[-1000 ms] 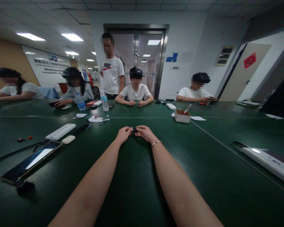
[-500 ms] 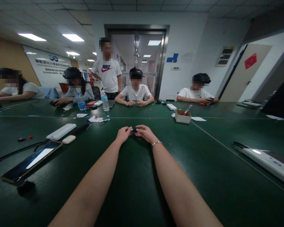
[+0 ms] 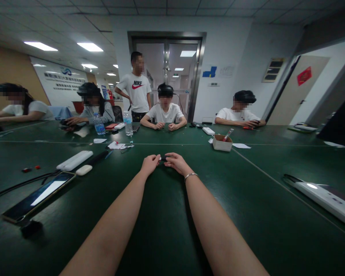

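Note:
Both of my arms stretch forward over the green table [image 3: 161, 214]. Between my hands is a small black object with a silvery end [image 3: 162, 158], too small and too covered by fingers to name. My left hand [image 3: 150, 165] pinches its left, silvery end between thumb and fingers. From the other side, my right hand [image 3: 176, 161] closes its fingertips on the dark part. A silver bracelet [image 3: 191, 175] circles my right wrist.
To the left lie a phone [image 3: 40, 195], a white power bank [image 3: 75, 160], a white earbud case [image 3: 84, 170] and a black cable. A cardboard box [image 3: 222, 143] stands ahead right, water bottles [image 3: 128, 123] ahead left. Several people sit across the table; one person [image 3: 136, 88] stands behind.
My hands and the small black object have hardly moved. The standing person has shifted slightly to the right and turned the head.

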`<move>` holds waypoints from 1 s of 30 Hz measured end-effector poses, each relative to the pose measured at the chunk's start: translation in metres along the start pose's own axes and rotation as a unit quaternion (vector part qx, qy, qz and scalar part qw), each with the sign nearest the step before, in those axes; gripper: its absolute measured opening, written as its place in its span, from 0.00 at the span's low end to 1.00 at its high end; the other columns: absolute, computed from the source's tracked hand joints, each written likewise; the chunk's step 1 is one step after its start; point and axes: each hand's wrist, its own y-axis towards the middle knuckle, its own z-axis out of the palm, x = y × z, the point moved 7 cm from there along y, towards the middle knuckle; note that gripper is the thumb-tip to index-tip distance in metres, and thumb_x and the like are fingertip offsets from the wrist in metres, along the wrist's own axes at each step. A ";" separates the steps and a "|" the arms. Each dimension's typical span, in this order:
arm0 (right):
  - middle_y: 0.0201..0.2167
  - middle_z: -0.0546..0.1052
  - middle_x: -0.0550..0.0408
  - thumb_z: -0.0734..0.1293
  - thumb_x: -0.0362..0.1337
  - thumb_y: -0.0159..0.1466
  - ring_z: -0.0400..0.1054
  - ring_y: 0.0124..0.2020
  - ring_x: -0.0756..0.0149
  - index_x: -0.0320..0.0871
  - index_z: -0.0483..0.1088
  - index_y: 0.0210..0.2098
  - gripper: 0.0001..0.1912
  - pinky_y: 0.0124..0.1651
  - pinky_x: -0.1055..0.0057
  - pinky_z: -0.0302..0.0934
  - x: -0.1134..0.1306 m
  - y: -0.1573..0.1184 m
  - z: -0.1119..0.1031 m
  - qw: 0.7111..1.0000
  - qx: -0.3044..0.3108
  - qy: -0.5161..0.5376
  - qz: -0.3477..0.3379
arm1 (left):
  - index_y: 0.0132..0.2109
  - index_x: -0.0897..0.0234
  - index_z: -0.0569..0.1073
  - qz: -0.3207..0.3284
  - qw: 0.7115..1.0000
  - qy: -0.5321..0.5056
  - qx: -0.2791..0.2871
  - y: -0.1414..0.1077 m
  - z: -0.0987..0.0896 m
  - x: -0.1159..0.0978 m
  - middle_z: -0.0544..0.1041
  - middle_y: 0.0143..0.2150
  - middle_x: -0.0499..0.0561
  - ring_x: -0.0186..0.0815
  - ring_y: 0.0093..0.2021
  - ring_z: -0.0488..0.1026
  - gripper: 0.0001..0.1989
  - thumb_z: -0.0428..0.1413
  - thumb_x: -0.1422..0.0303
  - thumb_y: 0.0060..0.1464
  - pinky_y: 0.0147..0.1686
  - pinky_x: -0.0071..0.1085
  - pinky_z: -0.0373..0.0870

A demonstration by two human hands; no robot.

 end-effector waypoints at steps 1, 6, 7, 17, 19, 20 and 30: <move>0.26 0.75 0.55 0.67 0.22 0.55 0.73 0.22 0.71 0.37 0.68 0.37 0.10 0.29 0.74 0.71 0.000 0.000 0.000 1.000 -0.001 0.000 0.001 | 0.30 0.65 0.73 0.000 1.000 0.001 0.000 0.000 0.000 0.000 0.74 0.24 0.50 0.33 0.24 0.69 0.25 0.45 0.49 0.51 0.27 0.28 0.62; 0.26 0.75 0.54 0.66 0.21 0.55 0.72 0.22 0.71 0.37 0.68 0.37 0.11 0.29 0.74 0.71 0.001 0.000 0.000 1.000 -0.004 0.000 0.005 | 0.30 0.65 0.74 -0.014 1.000 0.017 -0.001 -0.002 -0.003 -0.002 0.74 0.24 0.50 0.33 0.24 0.69 0.24 0.45 0.50 0.52 0.27 0.29 0.62; 0.26 0.75 0.54 0.66 0.21 0.55 0.73 0.22 0.71 0.37 0.68 0.37 0.11 0.29 0.74 0.71 0.001 -0.001 0.000 1.000 -0.003 -0.001 0.004 | 0.30 0.65 0.74 -0.016 1.000 0.020 -0.002 -0.002 -0.003 -0.003 0.74 0.24 0.50 0.33 0.24 0.69 0.24 0.45 0.50 0.52 0.27 0.29 0.62; 0.25 0.72 0.55 0.62 0.19 0.56 0.73 0.22 0.71 0.37 0.67 0.36 0.11 0.30 0.74 0.70 0.002 -0.001 -0.001 1.000 -0.006 0.011 -0.004 | 0.24 0.64 0.73 -0.038 0.998 0.051 -0.031 -0.003 -0.010 -0.004 0.73 0.22 0.50 0.34 0.23 0.69 0.25 0.43 0.50 0.53 0.27 0.29 0.60; 0.26 0.71 0.56 0.62 0.18 0.56 0.73 0.23 0.71 0.37 0.67 0.36 0.12 0.31 0.73 0.71 0.003 0.000 -0.004 0.999 -0.017 0.027 -0.017 | 0.23 0.64 0.72 -0.054 0.996 0.043 -0.051 -0.002 -0.015 -0.001 0.73 0.21 0.50 0.34 0.23 0.68 0.26 0.42 0.51 0.53 0.27 0.29 0.60; 0.26 0.71 0.57 0.62 0.18 0.56 0.73 0.23 0.71 0.38 0.67 0.35 0.12 0.31 0.73 0.71 0.003 0.000 -0.005 0.999 -0.021 0.032 -0.021 | 0.23 0.64 0.72 -0.062 0.996 0.036 -0.058 -0.002 -0.017 0.001 0.73 0.21 0.51 0.34 0.23 0.68 0.26 0.42 0.51 0.53 0.26 0.29 0.60; 0.27 0.74 0.55 0.66 0.21 0.55 0.73 0.22 0.70 0.38 0.67 0.37 0.12 0.30 0.73 0.70 -0.004 0.004 -0.004 1.000 0.007 0.012 0.001 | 0.31 0.66 0.75 -0.041 0.999 0.016 -0.012 0.004 -0.003 0.009 0.75 0.26 0.52 0.32 0.25 0.70 0.26 0.43 0.49 0.52 0.27 0.27 0.63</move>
